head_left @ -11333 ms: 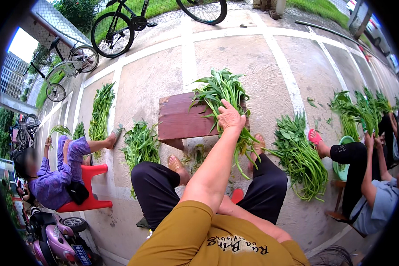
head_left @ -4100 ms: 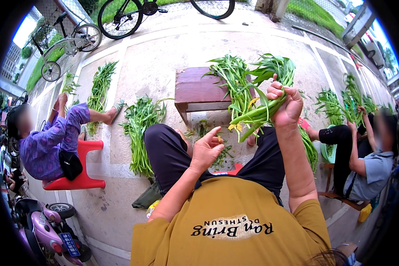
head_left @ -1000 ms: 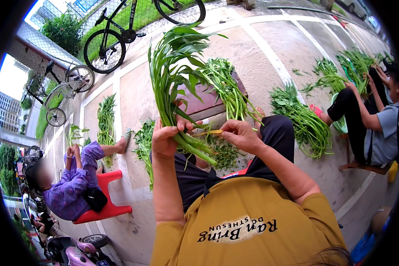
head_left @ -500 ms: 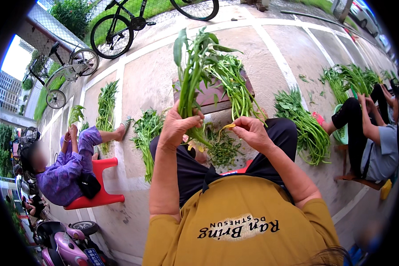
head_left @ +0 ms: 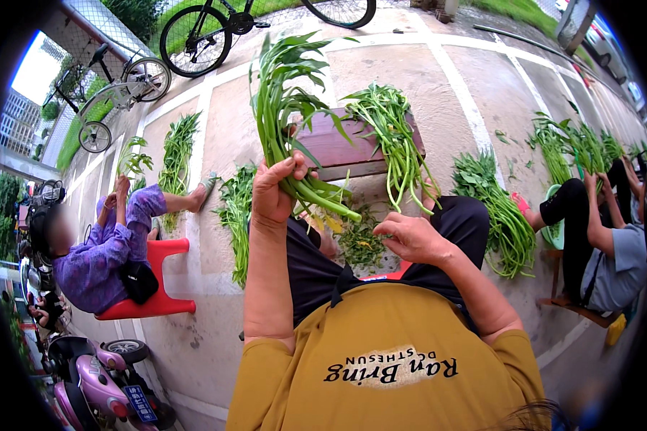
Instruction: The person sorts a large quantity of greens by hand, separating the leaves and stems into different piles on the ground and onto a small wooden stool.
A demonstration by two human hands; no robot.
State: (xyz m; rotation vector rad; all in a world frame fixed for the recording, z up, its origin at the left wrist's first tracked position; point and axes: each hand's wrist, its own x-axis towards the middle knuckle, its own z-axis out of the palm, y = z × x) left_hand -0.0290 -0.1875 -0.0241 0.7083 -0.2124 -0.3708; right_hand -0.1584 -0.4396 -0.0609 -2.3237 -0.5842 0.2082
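Observation:
My left hand [head_left: 274, 192] is closed around a bunch of water spinach [head_left: 277, 108], a leafy green with long hollow stems. Its leaves point up and away, while the cut stem ends stick out toward the right. My right hand [head_left: 413, 238] is apart from the bunch, fingers curled together, with nothing visible in them. Beyond it, another bundle of water spinach [head_left: 392, 133] lies over a dark red wooden stool [head_left: 331, 144], stems hanging toward me. Between my feet lies a heap of trimmed leaves [head_left: 363, 241], with yellow ones among them.
More greens lie on the ground, a pile [head_left: 237, 215] at left and a larger pile [head_left: 492, 215] at right. A person in purple [head_left: 101, 251] sits on a red plastic stool [head_left: 169, 276]; another in grey [head_left: 615, 258] sits at right. Bicycles and a pink scooter [head_left: 97, 381] stand around.
The bunch in my left hand has tilted and moved left, its stem ends swinging right. The yellow leaf pinched in my right hand is no longer seen there; that hand has lowered slightly.

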